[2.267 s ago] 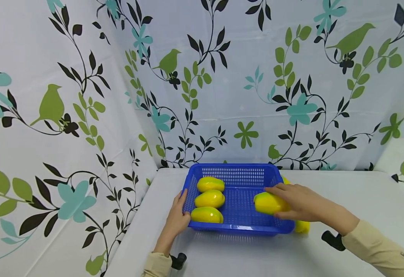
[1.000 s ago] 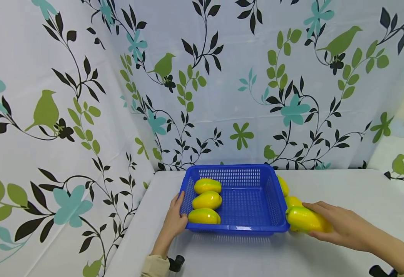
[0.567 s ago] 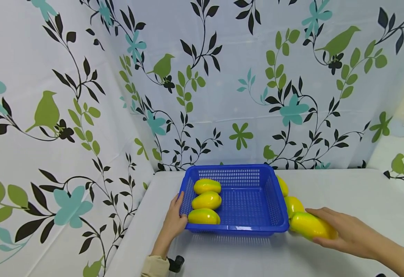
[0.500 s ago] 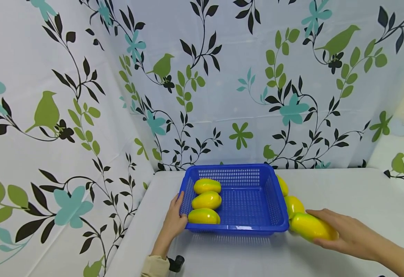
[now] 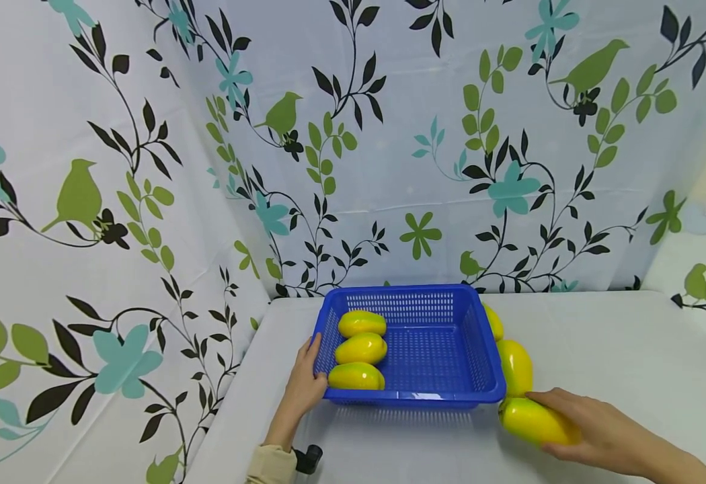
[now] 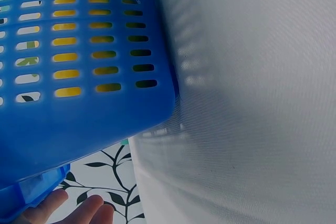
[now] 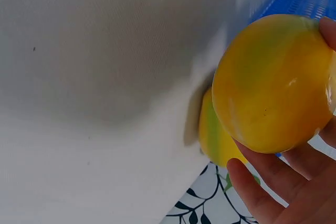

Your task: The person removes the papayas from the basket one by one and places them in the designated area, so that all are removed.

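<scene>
My right hand (image 5: 601, 430) holds a glossy yellow mango (image 5: 537, 421) with a green end, off the basket's front right corner. In the right wrist view the thumb and fingers lie around that mango (image 7: 273, 85). Two more mangoes stand along the basket's right side: a nearer one (image 5: 516, 366) and a farther one (image 5: 494, 323), partly hidden by the basket wall. My left hand (image 5: 304, 380) grips the left rim of the blue plastic basket (image 5: 413, 396). Inside, against its left side, lie three mangoes (image 5: 361, 349) in a column.
The basket sits on a white-covered table (image 5: 607, 343), near the back edge. Behind and to the left hangs a white curtain (image 5: 377, 202) printed with leaves, birds and flowers. A small black device (image 5: 308, 460) is strapped at my left wrist.
My right hand has taken the mango from over the basket out past its right side, then toward the front. The nearer outside mango shows more fully. The left hand stays at the rim.
</scene>
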Motion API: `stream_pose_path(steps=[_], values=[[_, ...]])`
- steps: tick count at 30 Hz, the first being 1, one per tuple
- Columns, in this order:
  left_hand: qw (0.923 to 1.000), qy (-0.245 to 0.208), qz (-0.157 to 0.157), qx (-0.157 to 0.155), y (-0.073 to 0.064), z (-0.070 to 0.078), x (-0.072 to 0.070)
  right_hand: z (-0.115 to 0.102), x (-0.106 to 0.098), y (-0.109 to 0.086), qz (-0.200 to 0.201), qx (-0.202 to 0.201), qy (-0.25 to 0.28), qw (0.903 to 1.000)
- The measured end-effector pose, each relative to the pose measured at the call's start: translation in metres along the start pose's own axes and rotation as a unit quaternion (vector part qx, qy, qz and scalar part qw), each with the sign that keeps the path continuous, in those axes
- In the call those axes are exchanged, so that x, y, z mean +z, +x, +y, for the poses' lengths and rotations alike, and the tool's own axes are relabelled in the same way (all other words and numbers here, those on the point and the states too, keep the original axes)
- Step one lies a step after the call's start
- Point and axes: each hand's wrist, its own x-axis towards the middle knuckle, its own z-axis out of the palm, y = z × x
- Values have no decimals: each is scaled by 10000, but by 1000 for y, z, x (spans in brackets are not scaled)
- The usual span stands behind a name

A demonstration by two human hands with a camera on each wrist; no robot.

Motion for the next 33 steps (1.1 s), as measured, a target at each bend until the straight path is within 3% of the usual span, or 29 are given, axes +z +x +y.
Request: stream_pose_path(steps=[9, 14, 25, 33], values=[[10000, -14, -18, -19, 0, 0, 2, -2, 16, 7, -126, -368, -30, 9992], [10000, -30, 0, 6, 0, -2, 3, -3, 20, 10, -483, -111, -21, 9988], [10000, 0, -4, -31, 1, -1, 1, -2, 22, 17, -211, -233, -438, 9985], [10000, 17, 45, -60, 1, -2, 1, -1, 18, 22, -481, 27, -309, 9984]])
